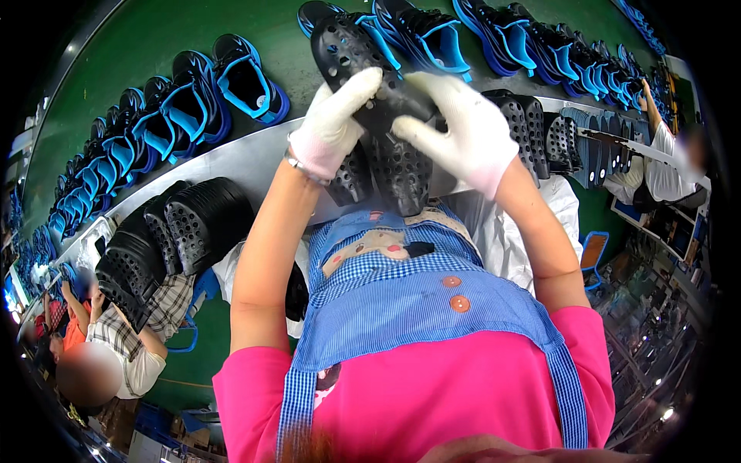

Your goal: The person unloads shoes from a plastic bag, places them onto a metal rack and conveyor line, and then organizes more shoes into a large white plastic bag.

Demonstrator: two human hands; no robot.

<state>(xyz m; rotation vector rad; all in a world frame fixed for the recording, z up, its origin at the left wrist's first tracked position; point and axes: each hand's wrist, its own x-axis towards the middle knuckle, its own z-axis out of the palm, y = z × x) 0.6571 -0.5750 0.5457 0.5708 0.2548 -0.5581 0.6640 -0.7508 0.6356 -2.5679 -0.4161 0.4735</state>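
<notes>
My left hand (337,118), in a white knit glove, is closed on a black perforated shoe insert (343,48), its thumb pressed on the upper face. The insert is tilted up over the bench. My right hand (467,133), gloved alike, has thumb and forefinger spread at the insert's right side. Its thumb lies over the black plastic; the other fingers are partly hidden and blurred. Under my hands, more black perforated inserts (400,166) point toward my blue checked apron (424,301). Whether the upper and lower pieces are joined is hidden by the gloves.
Black-and-blue sneakers (251,86) line the green table (170,31) in long rows at left and right. Stacked inserts (204,224) stand at the left on the grey ledge; another stack (525,127) is at the right. Co-workers (116,347) sit left and right.
</notes>
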